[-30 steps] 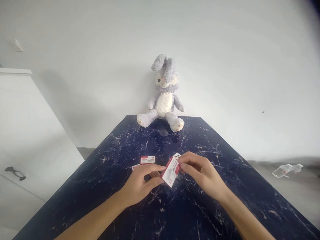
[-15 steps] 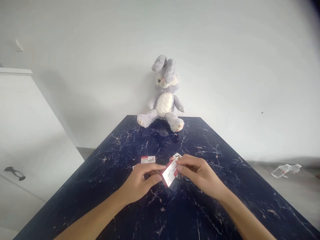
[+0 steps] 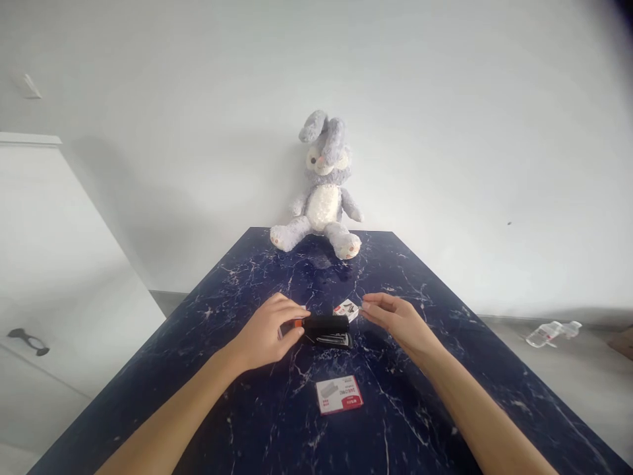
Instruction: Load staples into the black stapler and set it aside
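Observation:
A black stapler [image 3: 326, 324] with an orange part at its rear lies crosswise in the middle of the table. My left hand [image 3: 271, 330] grips its rear end, thumb on the near side and fingers on the far side. Just beyond the stapler's front end is a small white and red box [image 3: 347, 310] with dark pictures on it, partly covered by the stapler. My right hand [image 3: 393, 316] is beside that box, fingers stretched out and apart, holding nothing. Nearer to me a flat red and white staple box [image 3: 339, 394] lies on the tabletop.
A grey plush rabbit [image 3: 326, 191] sits at the far end of the dark blue marbled table [image 3: 237, 422], against the wall. On the left stands a white cabinet [image 3: 59, 251] with a dark handle. A clear plastic bottle [image 3: 551, 333] lies on the floor at right.
The staple box that both hands held is now down on the table, closer to me. My left hand has taken hold of the stapler. My right hand has moved slightly right, its fingers now apart.

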The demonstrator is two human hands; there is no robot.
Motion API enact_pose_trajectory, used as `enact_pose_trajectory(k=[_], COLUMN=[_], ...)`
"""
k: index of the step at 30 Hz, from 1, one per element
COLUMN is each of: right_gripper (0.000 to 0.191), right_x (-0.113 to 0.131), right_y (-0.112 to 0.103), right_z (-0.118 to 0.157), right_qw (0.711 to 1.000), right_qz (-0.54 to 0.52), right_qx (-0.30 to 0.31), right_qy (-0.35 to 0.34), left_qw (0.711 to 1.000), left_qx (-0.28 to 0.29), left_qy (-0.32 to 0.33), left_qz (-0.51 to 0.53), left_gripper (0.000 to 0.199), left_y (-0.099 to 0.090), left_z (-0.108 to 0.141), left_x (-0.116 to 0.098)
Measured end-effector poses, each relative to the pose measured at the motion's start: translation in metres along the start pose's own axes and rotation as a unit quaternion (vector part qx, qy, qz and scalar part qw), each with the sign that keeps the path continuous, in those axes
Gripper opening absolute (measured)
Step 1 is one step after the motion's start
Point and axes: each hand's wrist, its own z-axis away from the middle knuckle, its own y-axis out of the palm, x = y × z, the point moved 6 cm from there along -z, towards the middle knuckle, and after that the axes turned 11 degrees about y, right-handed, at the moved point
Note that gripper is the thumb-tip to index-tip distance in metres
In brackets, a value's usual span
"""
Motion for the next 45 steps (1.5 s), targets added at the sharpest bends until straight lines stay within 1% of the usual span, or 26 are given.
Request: enact_pose_trajectory(k=[3,6,8,10,12,14,16,20,23,25,27,30,35,36,38,41,42,43,45], right_gripper=[0.032,0.033,0.035,0.033,0.030,0.030,0.035,0.047,0.046,0.042,0.034,0.024,0.018,0.018,0.018,0.024,0.027,0.030,0.031], right_x=[-0.003,-0.011,-0.015,-0.016,-0.011,-0.005,-0.002,-0.003,-0.003,-0.003,-0.002,-0.001,0.006,0.009,0.015,0.021,0.022,0.021,0.017], right_y=[0.005,0.005,0.008,0.012,0.017,0.023,0.030,0.038,0.042,0.043,0.041,0.031,0.009,0.003,-0.012,-0.031,-0.032,-0.029,-0.016], right_z=[0.002,0.006,0.012,0.022,0.033,0.040,0.044,0.044,0.041,0.040,0.039,0.038,0.040,0.040,0.039,0.038,0.039,0.039,0.039], right_qw=[1.000,0.999,0.996,0.987,0.974,0.965,0.963,0.964,0.963,0.963,0.961,0.955,0.948,0.948,0.952,0.961,0.964,0.966,0.969], right_qz=[-0.014,0.028,0.077,0.142,0.204,0.241,0.247,0.235,0.239,0.240,0.250,0.280,0.303,0.304,0.295,0.253,0.239,0.231,0.229], right_qx=[0.011,0.023,0.052,0.079,0.090,0.093,0.100,0.114,0.106,0.103,0.101,0.085,0.067,0.056,0.009,-0.082,-0.095,-0.095,-0.068], right_qy=[-0.001,0.002,0.006,-0.005,-0.031,-0.044,-0.042,-0.042,-0.058,-0.067,-0.067,-0.057,-0.064,-0.069,-0.078,-0.076,-0.072,-0.068,-0.061], left_qw=[0.996,0.990,0.987,0.986,0.983,0.978,0.974,0.971,0.969,0.969,0.970,0.971,0.970,0.969,0.969,0.968,0.968,0.968,0.967], left_qx=[0.051,0.057,0.054,0.054,0.054,0.055,0.059,0.067,0.070,0.071,0.070,0.068,0.071,0.071,0.071,0.068,0.067,0.066,0.065], left_qy=[-0.054,-0.104,-0.117,-0.125,-0.141,-0.165,-0.178,-0.182,-0.187,-0.186,-0.185,-0.190,-0.197,-0.199,-0.199,-0.204,-0.206,-0.208,-0.209], left_qz=[0.041,0.079,0.093,0.101,0.109,0.115,0.124,0.143,0.143,0.145,0.142,0.127,0.126,0.126,0.128,0.128,0.126,0.125,0.127], left_gripper=[0.032,0.033,0.032,0.033,0.034,0.036,0.036,0.037,0.037,0.037,0.036,0.036,0.037,0.038,0.040,0.042,0.042,0.042,0.041], left_y=[0.002,0.004,0.006,0.006,0.007,0.007,0.007,0.007,0.008,0.009,0.009,0.008,0.008,0.008,0.009,0.009,0.009,0.008,0.008], left_z=[0.003,0.006,0.008,0.008,0.009,0.010,0.011,0.011,0.011,0.010,0.010,0.010,0.011,0.011,0.011,0.012,0.012,0.012,0.013], left_x=[0.021,0.033,0.035,0.036,0.037,0.040,0.041,0.041,0.042,0.042,0.042,0.043,0.045,0.046,0.046,0.047,0.048,0.048,0.047])
